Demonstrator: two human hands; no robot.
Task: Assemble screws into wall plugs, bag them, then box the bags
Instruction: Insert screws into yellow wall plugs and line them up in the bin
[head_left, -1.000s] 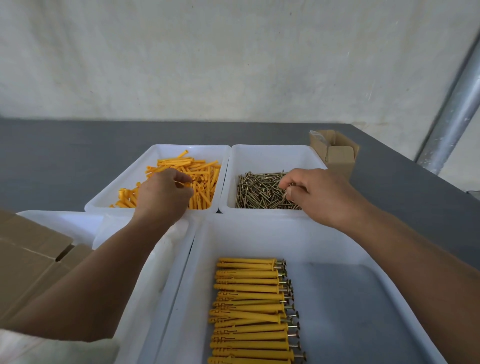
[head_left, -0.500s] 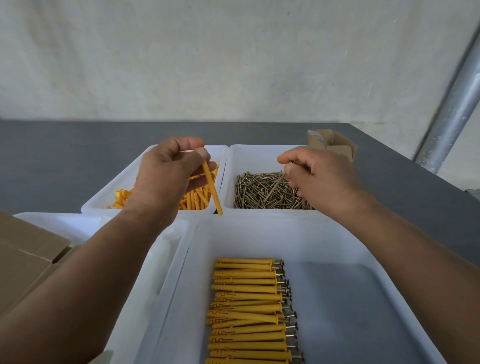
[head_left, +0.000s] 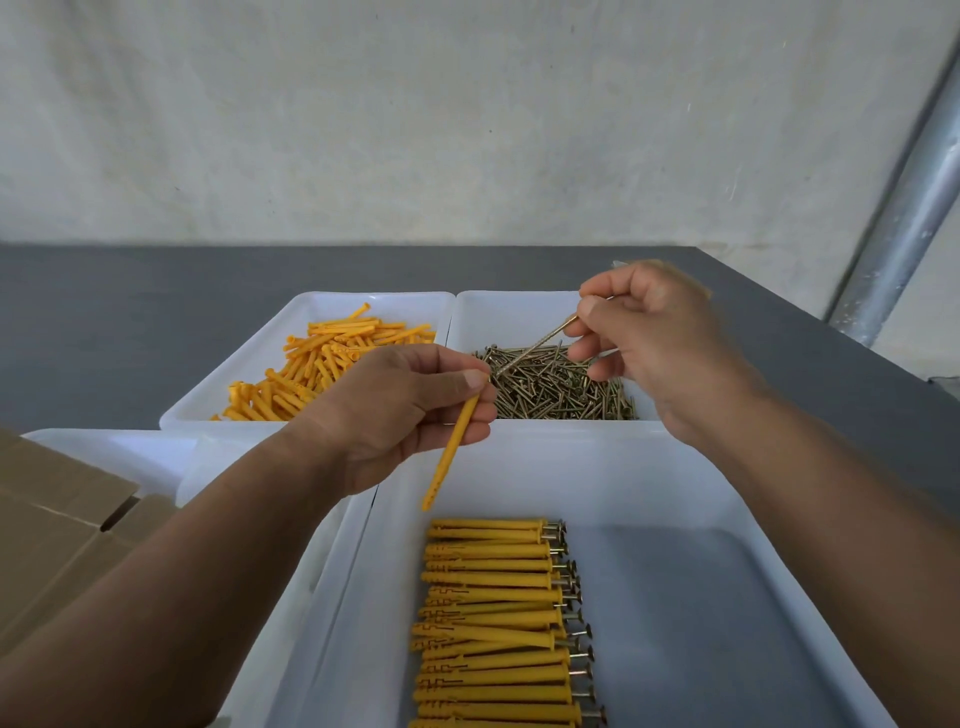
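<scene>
My left hand (head_left: 400, 410) pinches one yellow wall plug (head_left: 451, 453) near its top, its tip hanging down over the near white bin (head_left: 524, 467). My right hand (head_left: 649, 338) pinches a brass screw (head_left: 535, 345) by its head, the point slanting down-left toward the plug's top end. Behind them, a white bin (head_left: 249, 384) holds loose yellow plugs (head_left: 322, 358) and a second bin (head_left: 509, 312) holds loose screws (head_left: 561, 389). In the near bin lie several plugs with screws inserted (head_left: 493, 623), stacked in a row.
Flattened cardboard (head_left: 52, 525) lies at the left, over another white bin (head_left: 130, 452). A grey tabletop (head_left: 130, 312) stretches back to a pale wall. A metal pole (head_left: 904, 208) rises at the right.
Both hands have lifted out of the far bins, each with one piece. The left hand brought its plug right and nearer; the right hand raised its screw and angled it toward the plug.
</scene>
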